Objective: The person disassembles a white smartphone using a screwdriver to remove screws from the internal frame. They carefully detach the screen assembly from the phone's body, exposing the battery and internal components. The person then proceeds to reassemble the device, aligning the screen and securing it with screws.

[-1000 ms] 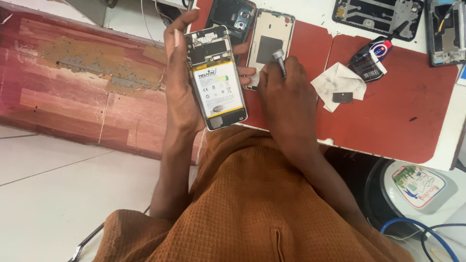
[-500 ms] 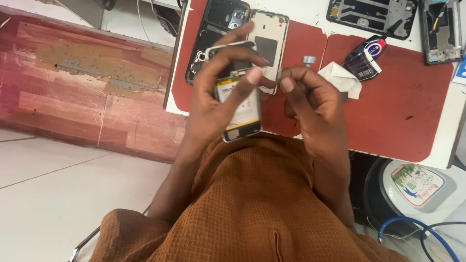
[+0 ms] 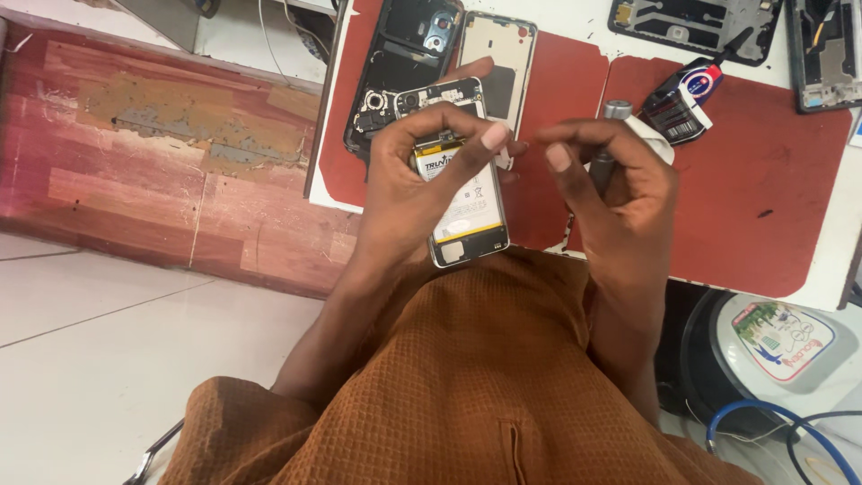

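Left hand point(image 3: 409, 193) has its grip wrapped around an opened phone point(image 3: 460, 180), flat glossy battery facing up, held over the desk's point(image 3: 835, 260) near edge. Right hand point(image 3: 620, 193) curls its grip round a slim metal screwdriver point(image 3: 607, 148). Smooth red mat point(image 3: 736, 207) underneath has bare room to the right; more gutted phone frames point(image 3: 400, 67) sit farther back.

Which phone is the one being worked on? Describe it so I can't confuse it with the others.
Start at the red mat on the white table. Above its near edge, the left hand holds an opened phone. Unlike the dark shells lying flat, it is lifted and shows a white-and-yellow battery.
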